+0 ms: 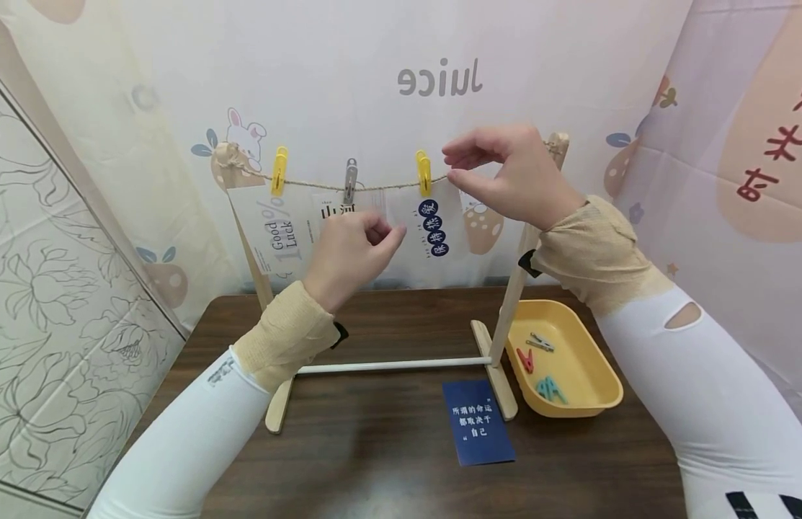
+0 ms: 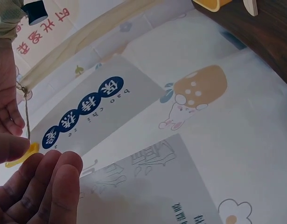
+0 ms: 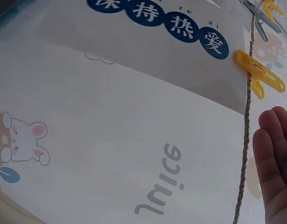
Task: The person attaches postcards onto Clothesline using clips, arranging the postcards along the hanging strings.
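Note:
A twine line (image 1: 388,189) runs between the posts of a wooden stand. From it hangs a white card with dark blue circles (image 1: 431,229), held by a yellow clothespin (image 1: 424,173). My right hand (image 1: 514,173) is raised beside that clothespin, thumb and fingers apart and thumb tip right at the twine; the right wrist view shows the fingers extended. Lower and to the left, my left hand (image 1: 355,252) overlaps the middle card, fingers loosely bent and holding nothing. A grey clothespin (image 1: 350,180) holds that middle card. Another yellow clothespin (image 1: 279,171) holds the "Good Luck" card (image 1: 264,223).
On the brown table (image 1: 349,440) a dark blue card (image 1: 480,424) lies by the stand's right foot (image 1: 494,371). To its right is a yellow tray (image 1: 595,389) with red, grey and teal clothespins inside. A white bar (image 1: 394,365) joins the stand's feet; a printed curtain (image 1: 349,65) hangs behind.

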Motion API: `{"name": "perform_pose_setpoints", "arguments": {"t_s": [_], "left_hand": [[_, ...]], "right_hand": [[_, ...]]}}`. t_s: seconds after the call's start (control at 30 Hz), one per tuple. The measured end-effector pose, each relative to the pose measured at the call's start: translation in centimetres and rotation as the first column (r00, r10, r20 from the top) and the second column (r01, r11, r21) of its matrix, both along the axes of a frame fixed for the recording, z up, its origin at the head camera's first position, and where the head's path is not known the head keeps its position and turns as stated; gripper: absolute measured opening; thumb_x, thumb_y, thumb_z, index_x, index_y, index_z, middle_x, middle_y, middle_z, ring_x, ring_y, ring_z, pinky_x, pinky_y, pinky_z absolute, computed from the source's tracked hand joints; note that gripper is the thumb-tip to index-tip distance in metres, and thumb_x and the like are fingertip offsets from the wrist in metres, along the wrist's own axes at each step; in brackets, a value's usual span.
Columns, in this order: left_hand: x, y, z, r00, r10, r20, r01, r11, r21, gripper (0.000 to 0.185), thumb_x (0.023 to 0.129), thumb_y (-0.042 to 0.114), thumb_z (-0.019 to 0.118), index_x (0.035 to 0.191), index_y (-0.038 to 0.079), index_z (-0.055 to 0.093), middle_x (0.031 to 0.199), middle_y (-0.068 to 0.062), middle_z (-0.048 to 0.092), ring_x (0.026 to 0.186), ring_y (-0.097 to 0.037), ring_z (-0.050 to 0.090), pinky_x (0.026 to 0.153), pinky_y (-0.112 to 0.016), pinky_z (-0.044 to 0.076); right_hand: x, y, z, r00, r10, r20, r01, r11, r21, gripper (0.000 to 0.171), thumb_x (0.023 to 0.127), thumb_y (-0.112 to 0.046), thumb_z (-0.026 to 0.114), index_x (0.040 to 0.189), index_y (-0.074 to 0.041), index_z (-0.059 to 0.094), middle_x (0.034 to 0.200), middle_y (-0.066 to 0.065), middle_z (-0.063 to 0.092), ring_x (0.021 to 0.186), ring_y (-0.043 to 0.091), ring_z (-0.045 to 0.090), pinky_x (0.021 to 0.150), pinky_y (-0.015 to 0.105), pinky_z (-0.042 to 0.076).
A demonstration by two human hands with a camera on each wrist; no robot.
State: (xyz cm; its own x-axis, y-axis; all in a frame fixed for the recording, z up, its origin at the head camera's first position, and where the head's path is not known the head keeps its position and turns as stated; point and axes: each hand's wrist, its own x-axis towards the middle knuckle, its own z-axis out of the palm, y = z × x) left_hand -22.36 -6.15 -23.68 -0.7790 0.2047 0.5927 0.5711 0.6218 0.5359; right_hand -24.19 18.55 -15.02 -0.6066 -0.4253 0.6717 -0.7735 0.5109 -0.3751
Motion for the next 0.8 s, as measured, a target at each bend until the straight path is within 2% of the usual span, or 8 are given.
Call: {"name": "perform_pose_setpoints", "arguments": {"t_s": [0.13, 0.47, 0.8], "left_hand": [[0.1, 0.0, -0.4, 1.0, -0.013, 0.005, 0.013, 1.0, 0.006, 0.026, 0.101, 0.025, 0.075, 0.082, 0.008, 0.078, 0.077, -0.005, 0.076, 0.068, -0.019, 0.066, 0.064, -0.031, 0.053], [0.5, 0.1, -1.6, 0.998, -0.048, -0.031, 0.048, 0.999, 0.007, 0.025, 0.099, 0.024, 0.076, 0.083, 0.006, 0.079, 0.078, -0.006, 0.078, 0.071, -0.019, 0.07, 0.07, -0.034, 0.058], [0.6, 0.1, -2.9, 0.994, -0.079, -0.071, 0.078, 0.997, -0.008, 0.022, 0.099, 0.021, 0.076, 0.083, 0.006, 0.079, 0.077, -0.006, 0.078, 0.069, -0.018, 0.071, 0.068, -0.034, 0.06]], "right_hand": [[0.3, 0.4, -0.6, 1.0, -0.002, -0.015, 0.002, 1.0, 0.016, 0.018, 0.096, -0.001, 0.078, 0.114, 0.0, 0.08, 0.111, 0.015, 0.082, 0.093, -0.01, 0.067, 0.096, 0.013, 0.053], [1.0, 1.6, -2.2, 1.0, -0.002, 0.006, 0.002, 1.0, -0.004, 0.022, 0.096, -0.001, 0.079, 0.118, 0.0, 0.08, 0.111, 0.016, 0.082, 0.09, -0.009, 0.067, 0.09, 0.011, 0.052], [1.2, 2.5, -4.0, 1.0, -0.001, 0.028, 0.002, 1.0, -0.016, 0.027, 0.094, 0.003, 0.08, 0.12, 0.001, 0.079, 0.109, 0.018, 0.081, 0.088, -0.007, 0.069, 0.086, 0.01, 0.055]]}}
